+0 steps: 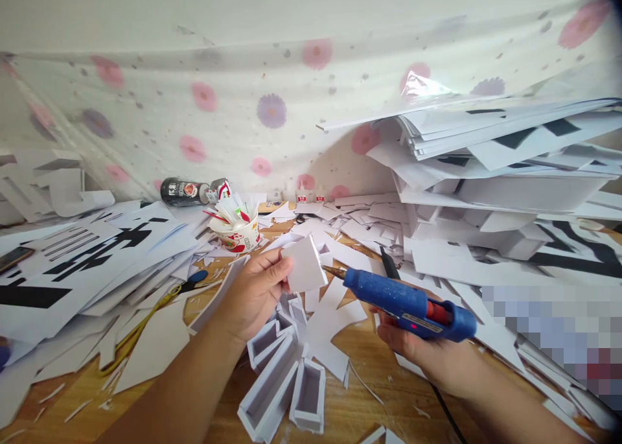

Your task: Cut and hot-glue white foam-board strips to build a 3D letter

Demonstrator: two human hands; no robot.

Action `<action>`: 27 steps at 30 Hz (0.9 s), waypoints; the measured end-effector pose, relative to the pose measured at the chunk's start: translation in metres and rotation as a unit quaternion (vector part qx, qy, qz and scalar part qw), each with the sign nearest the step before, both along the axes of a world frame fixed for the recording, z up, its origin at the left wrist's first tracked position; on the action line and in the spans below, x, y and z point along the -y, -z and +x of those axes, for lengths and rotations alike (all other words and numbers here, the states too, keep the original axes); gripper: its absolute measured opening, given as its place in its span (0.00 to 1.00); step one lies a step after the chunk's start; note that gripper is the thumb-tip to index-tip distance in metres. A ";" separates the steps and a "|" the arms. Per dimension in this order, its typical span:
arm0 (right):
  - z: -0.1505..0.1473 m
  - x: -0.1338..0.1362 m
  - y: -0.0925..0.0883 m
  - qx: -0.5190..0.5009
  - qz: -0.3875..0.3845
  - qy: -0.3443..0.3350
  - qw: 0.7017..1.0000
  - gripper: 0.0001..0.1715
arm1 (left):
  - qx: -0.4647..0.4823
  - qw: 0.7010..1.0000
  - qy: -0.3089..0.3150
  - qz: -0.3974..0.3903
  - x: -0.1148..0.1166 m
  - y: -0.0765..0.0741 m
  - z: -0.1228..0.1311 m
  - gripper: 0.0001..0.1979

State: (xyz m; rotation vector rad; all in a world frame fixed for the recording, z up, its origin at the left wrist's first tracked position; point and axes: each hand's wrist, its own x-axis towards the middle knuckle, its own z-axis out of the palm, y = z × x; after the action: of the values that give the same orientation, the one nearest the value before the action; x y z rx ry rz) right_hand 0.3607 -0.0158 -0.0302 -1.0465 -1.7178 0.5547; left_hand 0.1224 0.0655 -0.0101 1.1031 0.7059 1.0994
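Observation:
Between thumb and fingers, my left hand pinches a small white foam board piece above the table. My right hand is wrapped round a blue hot glue gun, its lower grip hidden by the fingers. The gun's metal nozzle points left, at the right edge of the board piece; whether it touches cannot be told. Below the hands, a white box-sided foam board character with open channels lies on the wooden table.
Stacked white boards rise at the right. Printed sheets spread at the left, near yellow-handled scissors. A paper tub of scraps and a dark can are at the back. The gun's black cord trails toward the front.

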 end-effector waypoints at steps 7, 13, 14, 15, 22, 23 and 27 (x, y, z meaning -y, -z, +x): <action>0.002 -0.001 0.004 0.006 -0.004 0.001 1.000 0.11 | 0.007 1.000 -0.017 0.009 -0.002 -0.002 -0.001 0.12; 0.005 0.000 0.002 0.016 -0.010 -0.006 1.000 0.10 | 0.006 1.000 -0.027 0.015 -0.003 -0.004 -0.002 0.12; 0.005 0.000 0.000 0.016 -0.011 -0.005 1.000 0.10 | 0.007 0.999 -0.028 0.017 -0.003 -0.004 -0.002 0.13; 0.005 0.000 -0.003 0.015 -0.012 -0.003 1.000 0.11 | 0.009 0.999 -0.029 0.019 -0.004 -0.004 -0.002 0.13; 0.006 -0.004 -0.016 0.016 -0.009 -0.039 0.999 0.06 | -0.063 0.988 -0.109 0.091 -0.007 -0.004 -0.004 0.15; 0.007 -0.004 -0.014 0.003 -0.004 -0.036 0.999 0.03 | -0.119 0.973 -0.143 0.133 -0.006 -0.005 -0.004 0.15; 0.003 -0.002 -0.008 -0.012 0.002 -0.008 1.000 0.03 | -0.303 0.859 -0.235 0.340 0.004 -0.009 0.001 0.14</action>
State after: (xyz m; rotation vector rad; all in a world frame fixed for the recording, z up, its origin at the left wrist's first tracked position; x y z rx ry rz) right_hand 0.3641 -0.0135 -0.0223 -1.0212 -1.7055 0.5722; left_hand 0.1229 0.0614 -0.0010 2.0105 1.1674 1.4876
